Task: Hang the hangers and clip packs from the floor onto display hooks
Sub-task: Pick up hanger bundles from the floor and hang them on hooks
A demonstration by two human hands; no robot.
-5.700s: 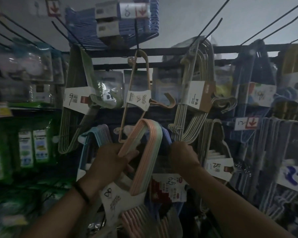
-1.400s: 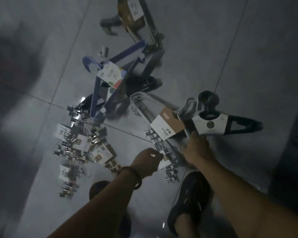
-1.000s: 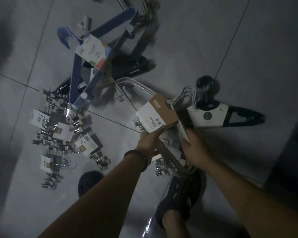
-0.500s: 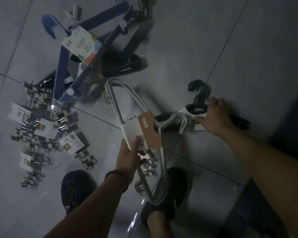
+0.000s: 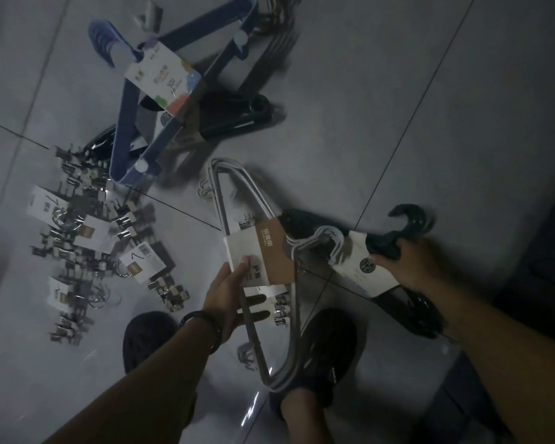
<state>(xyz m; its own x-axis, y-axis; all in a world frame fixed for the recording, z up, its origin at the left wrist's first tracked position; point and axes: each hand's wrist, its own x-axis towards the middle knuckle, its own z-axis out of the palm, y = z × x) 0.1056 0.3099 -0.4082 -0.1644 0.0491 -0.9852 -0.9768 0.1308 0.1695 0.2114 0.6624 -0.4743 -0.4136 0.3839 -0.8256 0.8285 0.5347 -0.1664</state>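
your left hand (image 5: 228,296) grips the grey hanger bundle (image 5: 220,200) at its white-and-brown card sleeve (image 5: 269,254), thumb pressed on the card and fingers under it, and the bundle's lower end crosses in front of your dark shoe (image 5: 330,347). your right hand (image 5: 410,267) is closed round the neck of the dark green hanger pack (image 5: 410,216), just below its hook. the clip packs (image 5: 90,235) lie scattered on the tiled floor (image 5: 398,91) to the left, with the blue hanger pack (image 5: 124,129) beyond them.
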